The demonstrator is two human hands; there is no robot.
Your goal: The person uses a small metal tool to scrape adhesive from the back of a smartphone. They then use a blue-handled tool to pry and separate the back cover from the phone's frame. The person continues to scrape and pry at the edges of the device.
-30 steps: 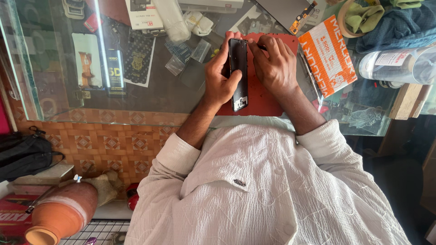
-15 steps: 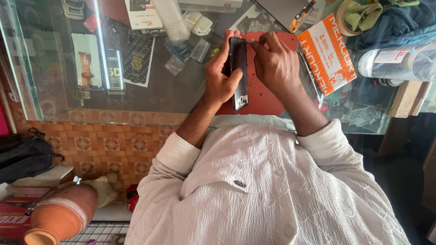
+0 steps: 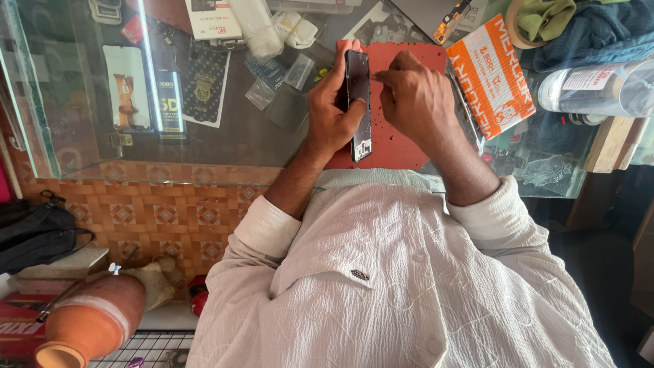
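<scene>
head view, hands: left hand [image 3: 332, 112] is wrapped around a dark phone [image 3: 357, 102], holding it on edge above the red mat [image 3: 402, 146] on the glass counter [image 3: 225, 140]. right hand [image 3: 414, 102] has thumb and fingers pinched together right at the phone's upper edge (looks like there's something thin in the pinch, too small to tell what).

head view, where the phone is: up in the air between the 2 hands, over the mat, not lying on it.

head view, risk 1: I'd guess the phone could twist out of that 1-handed hold if the pinching hand pushes hard, since only the left hand's grip is keeping it steady.

head view, risk 2: a slip at the edge could scratch the phone or jab the left thumb, which sits just beside the working spot.

head view, risk 3: small bits could drop and roll off the mat onto the glass among the clear plastic bags [image 3: 289, 82].

head view, count: 1 phone in hand, 1 red mat, 2 hands, 1 orange box [image 3: 492, 75] right of the mat, 1 clear bottle [image 3: 599, 87] lying on its side, 1 clay pot [image 3: 92, 324] down on the floor side, 1 black bag [image 3: 34, 232].
</scene>
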